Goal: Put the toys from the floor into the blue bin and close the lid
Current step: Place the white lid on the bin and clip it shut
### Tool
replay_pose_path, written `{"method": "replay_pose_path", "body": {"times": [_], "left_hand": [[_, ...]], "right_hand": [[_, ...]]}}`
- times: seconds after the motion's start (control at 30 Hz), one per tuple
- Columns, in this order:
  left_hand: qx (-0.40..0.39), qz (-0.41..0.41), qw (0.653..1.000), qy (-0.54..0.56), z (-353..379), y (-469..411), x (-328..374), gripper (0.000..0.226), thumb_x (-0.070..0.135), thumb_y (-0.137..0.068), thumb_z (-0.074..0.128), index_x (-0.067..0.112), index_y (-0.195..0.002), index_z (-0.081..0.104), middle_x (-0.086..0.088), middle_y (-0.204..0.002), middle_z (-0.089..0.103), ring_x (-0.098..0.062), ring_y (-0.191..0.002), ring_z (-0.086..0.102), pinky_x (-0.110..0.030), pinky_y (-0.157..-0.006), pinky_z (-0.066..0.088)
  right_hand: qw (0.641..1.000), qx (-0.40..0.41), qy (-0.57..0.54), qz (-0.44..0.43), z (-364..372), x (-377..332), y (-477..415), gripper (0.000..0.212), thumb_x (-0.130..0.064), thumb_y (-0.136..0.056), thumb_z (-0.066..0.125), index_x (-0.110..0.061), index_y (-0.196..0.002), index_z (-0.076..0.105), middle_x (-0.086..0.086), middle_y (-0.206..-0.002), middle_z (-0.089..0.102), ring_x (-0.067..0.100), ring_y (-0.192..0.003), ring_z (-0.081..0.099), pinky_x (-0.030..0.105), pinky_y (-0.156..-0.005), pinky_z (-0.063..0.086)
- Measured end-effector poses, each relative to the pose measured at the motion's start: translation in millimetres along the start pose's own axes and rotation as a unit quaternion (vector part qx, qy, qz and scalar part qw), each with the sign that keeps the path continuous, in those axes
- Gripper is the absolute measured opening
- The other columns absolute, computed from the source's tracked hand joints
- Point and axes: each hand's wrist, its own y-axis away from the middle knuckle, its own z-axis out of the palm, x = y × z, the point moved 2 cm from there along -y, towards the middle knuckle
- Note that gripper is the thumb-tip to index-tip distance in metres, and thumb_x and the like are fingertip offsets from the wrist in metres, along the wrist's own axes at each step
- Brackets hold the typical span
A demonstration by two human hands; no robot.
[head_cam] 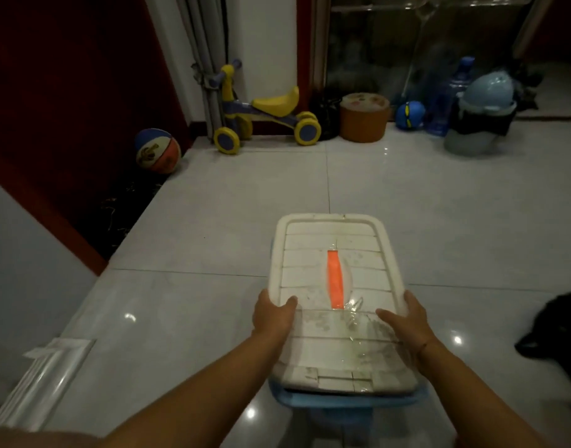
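Tiled floor (213,221), hands grip lid (336,253) edges

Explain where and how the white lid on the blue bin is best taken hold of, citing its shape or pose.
Grip the white lid by its two long side edges, one hand from each side, as the left hand and right hand do now. It is wide, flat and rectangular with a raised rim, so thumbs on top and fingers over the edge probably keep it level on the blue bin.

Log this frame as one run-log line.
stage: closing lid | left hand: gripping white lid left edge | right hand: gripping right edge | blue bin: under lid
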Motion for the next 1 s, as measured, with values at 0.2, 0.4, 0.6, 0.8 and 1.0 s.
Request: {"method": "replay_pose_path", "body": {"times": [0.2,0.4,0.6,0.8,1.0], "left_hand": [[0.011,-0.029,0.999,-0.045,-1,-1,-18,0.048,0.028,-0.099,0.038,0.015,-0.144,0.026,-0.014,-0.133,0.05,-0.029,-0.109,0.053,-0.035,-0.092,0.044],[0.007,-0.087,0.996,-0.023,6,0,-41,0.048,0.041,-0.098,0.035,0.014,-0.138,0.036,-0.016,-0.127,0.054,-0.032,-0.107,0.054,-0.044,-0.098,0.045],[0.0,-0.041,0.992,-0.118,-9,-23,-38,0.052,0.048,-0.094,0.036,0.015,-0.134,0.04,-0.014,-0.123,0.058,-0.032,-0.105,0.058,-0.041,-0.094,0.048],[-0.046,0.048,0.981,-0.183,-55,-64,16,0.048,0.043,-0.092,0.051,0.013,-0.13,0.052,-0.005,-0.121,0.059,-0.025,-0.109,0.056,-0.037,-0.099,0.044],[0.192,-0.164,0.96,-0.119,-83,-65,-8,0.104,0.065,-0.065,0.069,0.006,-0.14,0.028,-0.021,-0.141,0.039,-0.041,-0.128,0.04,-0.056,-0.105,0.035]], "right_hand": [[0.997,0.012,0.078,0.002,3,21,14,0.089,-0.024,-0.079,0.068,-0.029,-0.146,0.012,0.012,-0.143,0.037,0.035,-0.125,0.043,0.051,-0.103,0.04],[0.998,-0.043,0.042,0.027,-14,23,-6,0.054,-0.022,-0.092,0.051,-0.015,-0.141,0.03,0.016,-0.129,0.051,0.032,-0.112,0.052,0.05,-0.101,0.043],[0.995,0.016,0.0,0.101,13,40,10,0.048,-0.028,-0.092,0.052,0.0,-0.129,0.042,0.02,-0.117,0.057,0.036,-0.107,0.055,0.04,-0.094,0.046],[0.929,0.157,-0.217,0.255,98,45,62,0.043,-0.018,-0.081,0.069,0.012,-0.11,0.057,0.029,-0.111,0.063,0.042,-0.1,0.062,0.045,-0.085,0.051],[0.877,0.159,-0.327,0.314,173,14,80,0.054,-0.022,-0.079,0.071,0.016,-0.112,0.052,0.033,-0.112,0.06,0.045,-0.1,0.061,0.047,-0.084,0.05]]}}
